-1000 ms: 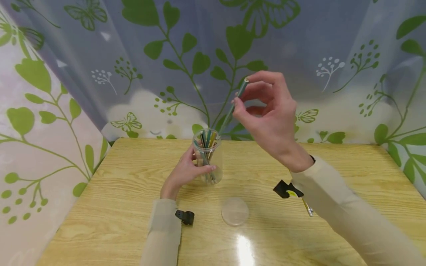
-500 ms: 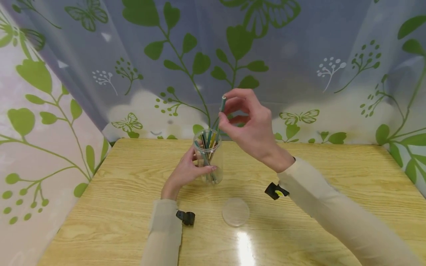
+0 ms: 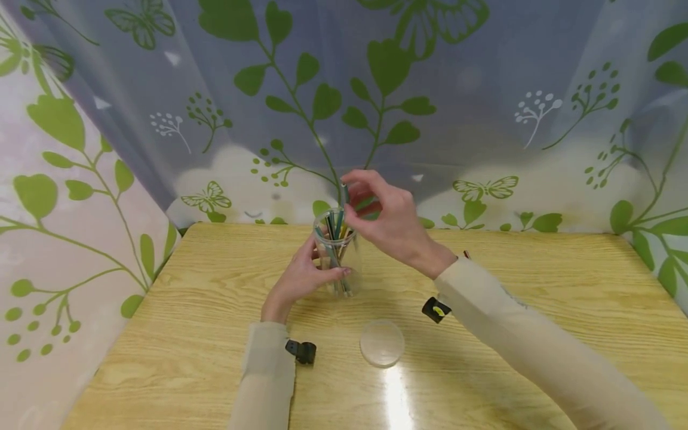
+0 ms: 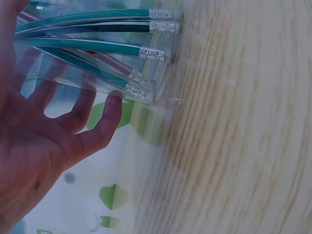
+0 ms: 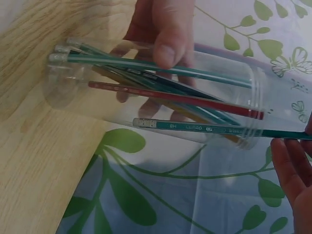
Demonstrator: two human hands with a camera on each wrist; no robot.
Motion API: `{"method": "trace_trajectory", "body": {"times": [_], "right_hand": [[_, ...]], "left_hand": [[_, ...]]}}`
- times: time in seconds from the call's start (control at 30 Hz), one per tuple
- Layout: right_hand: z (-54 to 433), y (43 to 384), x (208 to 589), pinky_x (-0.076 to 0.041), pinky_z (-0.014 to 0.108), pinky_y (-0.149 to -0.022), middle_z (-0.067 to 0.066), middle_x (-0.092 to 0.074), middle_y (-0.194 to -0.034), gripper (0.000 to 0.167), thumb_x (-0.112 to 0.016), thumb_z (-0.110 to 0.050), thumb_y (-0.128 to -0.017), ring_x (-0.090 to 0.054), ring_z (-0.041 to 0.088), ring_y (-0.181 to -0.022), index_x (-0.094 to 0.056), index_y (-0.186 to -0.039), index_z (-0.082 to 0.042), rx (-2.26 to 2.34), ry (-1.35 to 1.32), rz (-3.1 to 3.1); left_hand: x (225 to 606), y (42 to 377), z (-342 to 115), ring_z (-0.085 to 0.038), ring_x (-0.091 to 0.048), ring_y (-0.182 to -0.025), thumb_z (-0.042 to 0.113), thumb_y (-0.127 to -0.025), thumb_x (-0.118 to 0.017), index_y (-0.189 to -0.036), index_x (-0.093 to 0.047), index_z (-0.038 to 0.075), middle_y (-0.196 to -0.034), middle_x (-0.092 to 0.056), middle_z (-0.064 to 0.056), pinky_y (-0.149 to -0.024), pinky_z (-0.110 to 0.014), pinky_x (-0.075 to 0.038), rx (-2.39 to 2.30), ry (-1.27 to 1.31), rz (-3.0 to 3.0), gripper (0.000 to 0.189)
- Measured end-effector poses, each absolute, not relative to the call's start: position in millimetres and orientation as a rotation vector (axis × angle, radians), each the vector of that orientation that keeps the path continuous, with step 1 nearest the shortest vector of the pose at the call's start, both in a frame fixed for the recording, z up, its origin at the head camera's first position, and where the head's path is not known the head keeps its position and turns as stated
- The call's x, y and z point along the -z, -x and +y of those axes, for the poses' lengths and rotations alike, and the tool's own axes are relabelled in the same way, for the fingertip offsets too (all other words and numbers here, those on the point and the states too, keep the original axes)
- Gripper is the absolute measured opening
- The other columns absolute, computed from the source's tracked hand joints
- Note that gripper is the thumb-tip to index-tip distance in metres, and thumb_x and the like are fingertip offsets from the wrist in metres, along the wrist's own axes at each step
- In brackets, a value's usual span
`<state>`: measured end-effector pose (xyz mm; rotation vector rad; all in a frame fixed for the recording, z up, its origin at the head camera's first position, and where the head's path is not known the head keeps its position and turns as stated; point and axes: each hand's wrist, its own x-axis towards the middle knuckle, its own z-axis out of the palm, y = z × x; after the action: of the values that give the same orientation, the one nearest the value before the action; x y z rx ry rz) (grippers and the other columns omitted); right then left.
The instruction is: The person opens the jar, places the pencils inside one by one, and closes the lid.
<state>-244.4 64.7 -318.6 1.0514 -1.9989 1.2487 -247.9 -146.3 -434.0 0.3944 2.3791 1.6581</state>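
A clear plastic jar stands on the table, and my left hand grips its side with thumb and fingers. Inside lean several pencils, most of them green; a red pencil shows in the right wrist view. Above the rim, my right hand pinches a green pencil near its upper end. That pencil's silver-capped eraser end is inside the jar, short of the bottom. In the left wrist view, silver pencil ends cluster near the jar's base.
A round clear lid lies flat on the wooden table in front of the jar. A small dark red tip shows behind the right sleeve. A patterned curtain hangs along the table's back edge.
My right hand has moved left and down, bringing the green pencil lower into the jar. My left hand and the jar have stayed put.
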Motion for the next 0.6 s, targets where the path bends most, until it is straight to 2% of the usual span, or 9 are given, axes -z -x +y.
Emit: {"method": "trace_trajectory", "body": {"times": [0.23, 0.6], "right_hand": [[65, 249, 328, -0.062, 0.032, -0.071, 0.015, -0.073, -0.091, 0.038, -0.067, 0.008, -0.086, -0.074, 0.025, -0.080, -0.057, -0.121, 0.000, -1.181, -1.068, -2.069], [66, 249, 334, -0.058, 0.036, -0.085, 0.007, -0.072, -0.100, 0.019, -0.069, 0.000, -0.090, -0.064, 0.025, -0.097, -0.069, -0.109, -0.004, -1.061, -1.114, -2.227]], "left_hand": [[430, 246, -145, -0.035, -0.046, -0.138, 0.023, -0.086, -0.084, -0.157, -0.029, 0.043, -0.156, -0.042, 0.000, -0.101, -0.055, -0.051, -1.656, -0.375, 2.369, 0.092], [404, 230, -140, -0.038, -0.047, -0.138, 0.019, -0.088, -0.081, -0.158, -0.032, 0.035, -0.154, -0.043, -0.006, -0.104, -0.057, -0.050, -1.682, -0.400, 2.343, 0.087]]}}
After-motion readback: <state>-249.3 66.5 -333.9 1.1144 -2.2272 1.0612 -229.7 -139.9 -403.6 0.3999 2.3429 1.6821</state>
